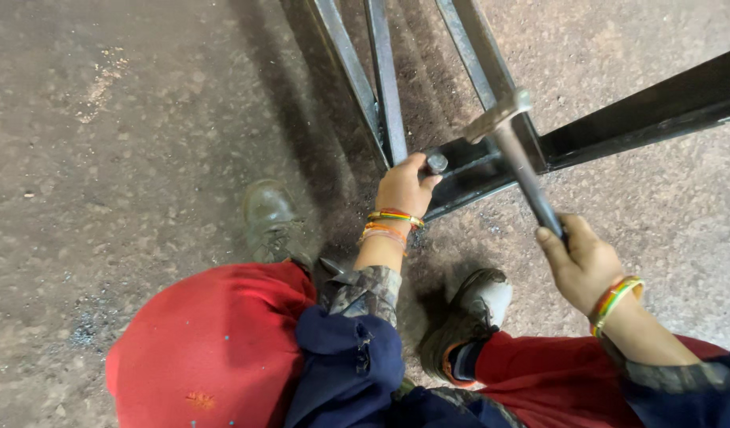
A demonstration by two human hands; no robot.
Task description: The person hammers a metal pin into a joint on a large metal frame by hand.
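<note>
Left hand [404, 186] closed around chisel [436, 163] on dark steel frame [618, 127]; right hand [579, 261] grips raised hammer [511, 131] — a glancing strike risks hitting the knuckles.

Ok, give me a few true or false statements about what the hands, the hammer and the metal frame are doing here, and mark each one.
1. The right hand grips a metal hammer by its dark handle. True.
2. The left hand holds a short grey metal punch against the dark steel bar frame. True.
3. The frame rests on a wooden bench. False: it stands on the gritty concrete floor.
4. Both wrists are bare. False: both wear coloured bangles.
</note>
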